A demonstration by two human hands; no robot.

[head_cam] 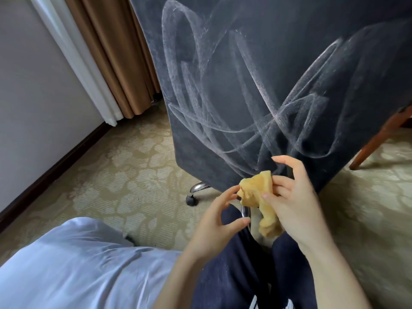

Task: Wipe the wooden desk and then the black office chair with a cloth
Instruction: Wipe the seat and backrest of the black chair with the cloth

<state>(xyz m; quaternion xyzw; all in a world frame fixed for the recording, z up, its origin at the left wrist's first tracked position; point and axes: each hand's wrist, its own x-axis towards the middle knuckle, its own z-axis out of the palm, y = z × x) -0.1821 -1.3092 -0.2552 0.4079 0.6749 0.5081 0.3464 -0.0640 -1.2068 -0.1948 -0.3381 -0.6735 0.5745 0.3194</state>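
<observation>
A crumpled yellow cloth [256, 192] hangs pinched between the thumb and fingers of the right hand [296, 204]. The left hand [211, 219], fingers spread and loosely curved, hovers at the cloth's near edge; whether it touches cannot be told. Just beyond the fingers rises the black fabric office chair back [267, 85], streaked with pale dusty arcs. Refolding the cloth to a clean, flat face, then making long overlapping passes, would likely lift the streaks rather than smear them.

Chair back [267, 74] covered in matt dark fabric streaked with pale dust, cloth [256, 192] made of soft crumpled textile, chair base [198, 187] finished in glossy chrome, carpet [133, 163] woven in low pile.
</observation>
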